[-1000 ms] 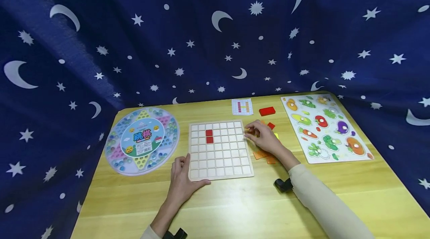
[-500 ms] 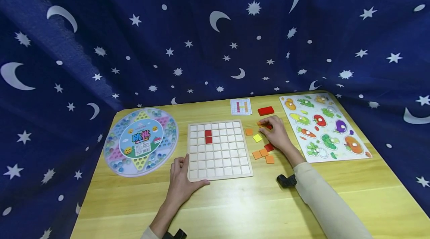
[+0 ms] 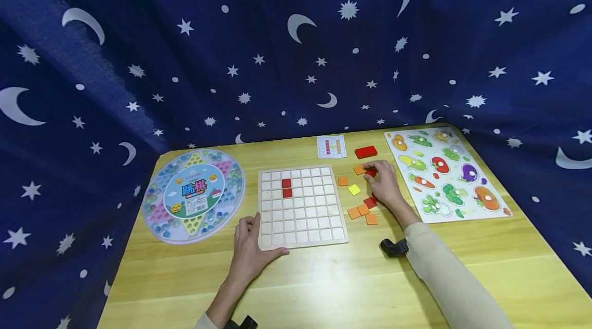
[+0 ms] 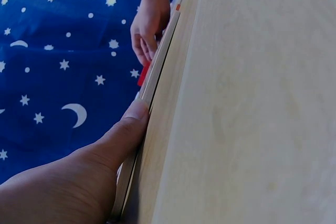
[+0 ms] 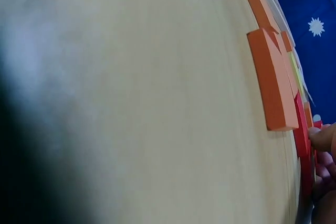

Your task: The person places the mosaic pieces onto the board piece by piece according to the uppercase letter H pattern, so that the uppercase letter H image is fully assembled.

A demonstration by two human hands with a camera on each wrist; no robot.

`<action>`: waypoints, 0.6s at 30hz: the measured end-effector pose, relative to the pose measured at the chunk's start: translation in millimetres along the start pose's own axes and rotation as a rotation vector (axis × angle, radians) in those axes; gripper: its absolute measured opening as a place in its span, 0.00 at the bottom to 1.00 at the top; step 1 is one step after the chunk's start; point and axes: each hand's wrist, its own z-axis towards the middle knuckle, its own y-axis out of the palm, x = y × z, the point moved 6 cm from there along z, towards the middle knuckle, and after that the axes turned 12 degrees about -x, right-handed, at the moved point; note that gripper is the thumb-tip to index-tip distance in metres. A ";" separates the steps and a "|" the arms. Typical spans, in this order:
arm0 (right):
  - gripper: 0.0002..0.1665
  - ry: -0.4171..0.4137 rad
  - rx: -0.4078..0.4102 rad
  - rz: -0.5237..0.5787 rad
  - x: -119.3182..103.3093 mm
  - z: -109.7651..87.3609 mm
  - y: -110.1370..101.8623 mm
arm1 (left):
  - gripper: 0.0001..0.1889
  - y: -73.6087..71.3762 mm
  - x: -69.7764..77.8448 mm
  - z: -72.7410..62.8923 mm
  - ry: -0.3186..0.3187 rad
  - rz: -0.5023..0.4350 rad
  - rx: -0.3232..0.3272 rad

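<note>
In the head view a wooden grid board (image 3: 296, 213) lies mid-table with two red tiles (image 3: 287, 188) set one above the other in its squares. My left hand (image 3: 250, 247) holds the board's near left corner, thumb along the front edge and fingers curled at the left side. The left wrist view shows that thumb (image 4: 126, 129) against the board's edge. To the right of the board, my right hand (image 3: 385, 182) pinches a red tile (image 3: 371, 171), partly hidden by the fingers. Orange tiles (image 3: 359, 169), a yellow tile (image 3: 354, 189) and more red tiles (image 3: 370, 202) lie around it.
Behind the tiles sit a small card (image 3: 331, 147) with a coloured grid pattern and a red block (image 3: 366, 152). A vegetable puzzle board (image 3: 430, 200) lies at the right, a round Chinese checkers set (image 3: 154, 218) at the left. A dark blue curtain (image 3: 259, 20) hangs behind the table.
My right hand has moved right, from an orange tile beside the board's edge to the red tile farther back. That orange tile now lies uncovered. The left hand stays at the board's corner.
</note>
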 end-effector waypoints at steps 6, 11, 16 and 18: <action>0.14 0.016 0.009 0.030 -0.1 0.8 -2.1 | 0.64 -0.7 1.1 1.7 -0.002 -0.007 -0.004; 0.15 0.002 0.012 0.060 0.0 0.4 -2.0 | 0.63 -1.2 1.8 2.2 0.000 -0.003 0.000; 0.15 -0.023 -0.006 0.066 -1.1 0.3 0.4 | 0.63 -1.5 1.9 0.9 0.000 -0.001 0.005; 0.15 -0.022 -0.015 0.070 -0.7 0.3 1.2 | 0.63 -1.7 1.6 0.1 -0.001 -0.002 0.007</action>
